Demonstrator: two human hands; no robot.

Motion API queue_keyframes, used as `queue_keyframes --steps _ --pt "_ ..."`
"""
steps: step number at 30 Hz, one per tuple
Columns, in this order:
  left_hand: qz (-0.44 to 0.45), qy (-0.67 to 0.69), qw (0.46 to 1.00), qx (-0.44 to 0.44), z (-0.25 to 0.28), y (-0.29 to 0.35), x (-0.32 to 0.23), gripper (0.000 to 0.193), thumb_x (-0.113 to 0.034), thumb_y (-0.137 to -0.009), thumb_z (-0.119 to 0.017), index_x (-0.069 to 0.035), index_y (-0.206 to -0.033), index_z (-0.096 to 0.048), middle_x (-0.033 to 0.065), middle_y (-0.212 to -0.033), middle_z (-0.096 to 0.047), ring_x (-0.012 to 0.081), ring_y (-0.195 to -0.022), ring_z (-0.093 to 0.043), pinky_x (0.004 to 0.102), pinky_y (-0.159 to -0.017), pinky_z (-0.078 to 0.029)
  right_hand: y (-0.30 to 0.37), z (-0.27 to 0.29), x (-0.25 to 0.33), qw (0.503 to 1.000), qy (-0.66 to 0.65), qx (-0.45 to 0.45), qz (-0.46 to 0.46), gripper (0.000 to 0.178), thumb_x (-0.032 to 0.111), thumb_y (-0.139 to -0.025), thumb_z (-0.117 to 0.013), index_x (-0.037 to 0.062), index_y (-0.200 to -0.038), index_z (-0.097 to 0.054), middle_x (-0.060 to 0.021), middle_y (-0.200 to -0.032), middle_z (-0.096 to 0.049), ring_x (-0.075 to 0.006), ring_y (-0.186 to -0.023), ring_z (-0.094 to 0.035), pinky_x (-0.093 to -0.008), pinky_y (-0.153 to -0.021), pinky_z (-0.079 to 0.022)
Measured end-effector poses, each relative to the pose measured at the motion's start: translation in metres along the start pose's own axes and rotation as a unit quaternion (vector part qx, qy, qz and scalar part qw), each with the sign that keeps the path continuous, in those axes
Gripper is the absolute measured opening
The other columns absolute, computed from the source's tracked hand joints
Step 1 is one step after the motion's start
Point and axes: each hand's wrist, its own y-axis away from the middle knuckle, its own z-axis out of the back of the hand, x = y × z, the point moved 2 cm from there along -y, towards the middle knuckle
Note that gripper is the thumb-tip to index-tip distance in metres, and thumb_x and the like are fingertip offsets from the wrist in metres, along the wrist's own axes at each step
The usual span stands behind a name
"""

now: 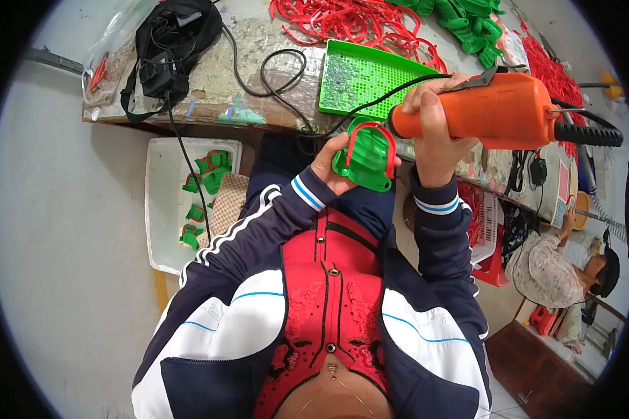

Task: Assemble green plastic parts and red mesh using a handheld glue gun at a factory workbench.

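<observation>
Hands: the left hand (332, 167) cups a green plastic piece (367, 157) from below, its thumb pressed on the left edge and fingertips showing at the right; the right hand (437, 129) is wrapped around an orange electric screwdriver (493, 112). On the worktop (265, 35), a shallow green tray (405, 77) with a perforated base contains small grey bits (too fine to identify), massed toward its left side. At lower left, a white box (150, 202) contains several green pieces with red parts (219, 180) and a beige checked cloth (229, 206); at right, a white basket (488, 227) contains red strips (472, 206). The left forearm slants inward, while the right stands nearly upright in the view, fingers folded over the tool. The green piece is above the lap, just before the worktop's edge, its long axis running roughly away from the body; its red strap (391, 143) arches toward the worktop. The screwdriver lies nearly crosswise, nose left at the strap (contact cannot be told), cable end right.
</observation>
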Motion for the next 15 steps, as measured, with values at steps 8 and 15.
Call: queue_keyframes --steps 8,15 --pt "0.001 0.04 0.999 -0.036 0.005 0.003 -0.002 0.063 -0.039 -0.085 -0.059 -0.003 -0.133 -0.04 0.0228 -0.124 -0.052 0.0392 -0.115 -0.051 0.0502 -0.096 -0.044 -0.001 -0.006 0.008 0.998 -0.037 -0.041 0.01 0.032 -0.005 -0.081 -0.053 -0.0011 -0.11 -0.041 -0.009 -0.072 -0.053 -0.0171 -0.061 -0.05 -0.0322 -0.06 -0.045" --pt "-0.009 0.009 0.999 -0.041 0.009 0.005 -0.006 0.065 -0.04 -0.084 -0.061 -0.004 -0.134 -0.04 0.0209 -0.126 -0.051 0.0404 -0.117 -0.049 0.0507 -0.09 -0.048 -0.026 0.001 0.013 1.0 0.005 0.007 0.023 0.032 -0.003 -0.082 -0.054 -0.0032 -0.113 -0.042 -0.0086 -0.073 -0.053 -0.0168 -0.062 -0.051 -0.032 -0.061 -0.045"
